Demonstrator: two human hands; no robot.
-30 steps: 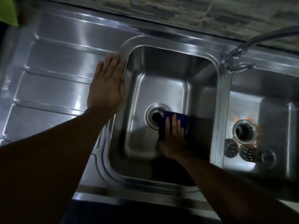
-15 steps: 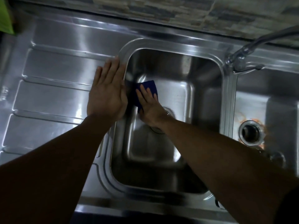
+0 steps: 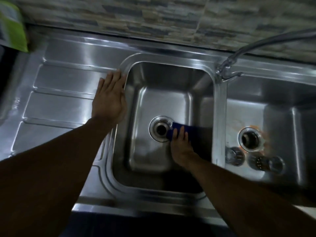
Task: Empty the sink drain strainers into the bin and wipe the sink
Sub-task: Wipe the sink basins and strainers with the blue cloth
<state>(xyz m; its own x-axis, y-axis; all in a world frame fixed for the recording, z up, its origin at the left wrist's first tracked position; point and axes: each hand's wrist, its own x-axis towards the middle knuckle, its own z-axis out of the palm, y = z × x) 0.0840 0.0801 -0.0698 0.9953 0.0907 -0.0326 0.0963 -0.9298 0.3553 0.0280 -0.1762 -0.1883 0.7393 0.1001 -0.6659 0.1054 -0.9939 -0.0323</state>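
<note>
Wiping the left basin (image 3: 164, 79) floor.
The right hand (image 3: 182, 147) presses a blue cloth (image 3: 190, 132) flat beside the drain (image 3: 160, 128), touching its rim. The left hand (image 3: 109, 98) rests flat on the draining board (image 3: 65, 106) at the basin edge. Two strainers (image 3: 235, 155) (image 3: 258, 162) lie in the right basin (image 3: 277, 93).

1. No legible text, label, brand, number or sign anywhere in view.
2. Small stamped mark (image 3: 16, 104) on the sink (image 3: 65, 106), near the left edge of its draining side: too blurred and too small to read.
3. Green object (image 3: 12, 29) at the far left corner: surface smeared, nothing printed on it can be made out.
</note>
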